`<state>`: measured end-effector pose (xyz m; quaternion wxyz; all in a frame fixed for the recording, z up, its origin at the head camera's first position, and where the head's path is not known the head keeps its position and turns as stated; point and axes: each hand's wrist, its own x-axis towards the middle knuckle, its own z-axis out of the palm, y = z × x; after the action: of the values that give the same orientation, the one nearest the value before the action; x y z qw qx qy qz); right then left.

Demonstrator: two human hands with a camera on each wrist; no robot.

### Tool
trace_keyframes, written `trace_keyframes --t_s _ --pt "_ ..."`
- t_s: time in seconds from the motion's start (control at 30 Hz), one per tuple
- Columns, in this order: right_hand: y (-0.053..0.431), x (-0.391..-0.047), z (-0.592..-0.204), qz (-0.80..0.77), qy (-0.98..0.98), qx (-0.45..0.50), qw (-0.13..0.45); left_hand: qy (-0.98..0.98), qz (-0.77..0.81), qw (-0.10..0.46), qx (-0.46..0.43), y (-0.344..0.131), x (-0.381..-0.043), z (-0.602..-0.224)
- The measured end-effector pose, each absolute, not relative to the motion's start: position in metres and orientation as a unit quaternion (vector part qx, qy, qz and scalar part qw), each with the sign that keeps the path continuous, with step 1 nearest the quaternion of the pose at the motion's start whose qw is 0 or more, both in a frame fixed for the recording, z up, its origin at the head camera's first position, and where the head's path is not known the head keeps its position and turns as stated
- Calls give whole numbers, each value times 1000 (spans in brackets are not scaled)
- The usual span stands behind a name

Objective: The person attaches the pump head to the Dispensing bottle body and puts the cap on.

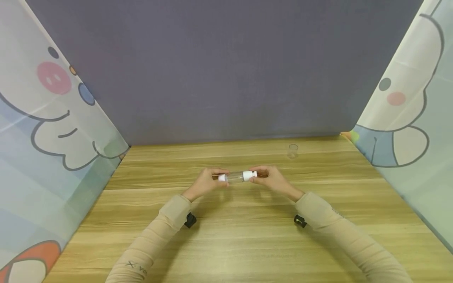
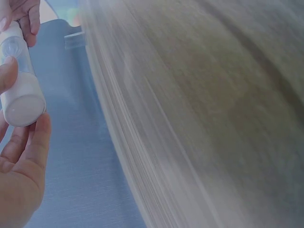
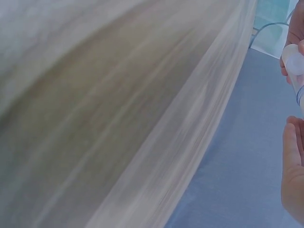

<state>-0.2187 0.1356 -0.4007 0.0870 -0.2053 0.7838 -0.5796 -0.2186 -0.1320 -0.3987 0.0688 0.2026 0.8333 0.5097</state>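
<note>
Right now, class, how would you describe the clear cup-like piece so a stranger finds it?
On the wood-grain table, look near the dark backdrop, right of centre. The clear cup-like piece stands there; unlike the bottle between left hand and right hand, it shows no white parts.

Beige sleeves (image 1: 152, 238), dark lettering (image 1: 136, 267), black wrist cameras (image 1: 190, 220)

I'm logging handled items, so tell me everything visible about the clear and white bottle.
The slim, cylindrical bottle has a clear middle, glass or plastic, between two smooth, plastic-looking parts: a white left end with a flat round face and a white right end with a narrower tip. It is held sideways, roughly level, above the wooden table. The left hand grips one end, the right hand the other. Any contents cannot be made out.
</note>
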Motion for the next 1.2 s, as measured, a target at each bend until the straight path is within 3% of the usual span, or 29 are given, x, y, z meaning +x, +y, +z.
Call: trace_keyframes --t_s 1.2 --pt "134 -220 -400 -561 800 -203 69 834 509 66 203 -132 -219 -400"
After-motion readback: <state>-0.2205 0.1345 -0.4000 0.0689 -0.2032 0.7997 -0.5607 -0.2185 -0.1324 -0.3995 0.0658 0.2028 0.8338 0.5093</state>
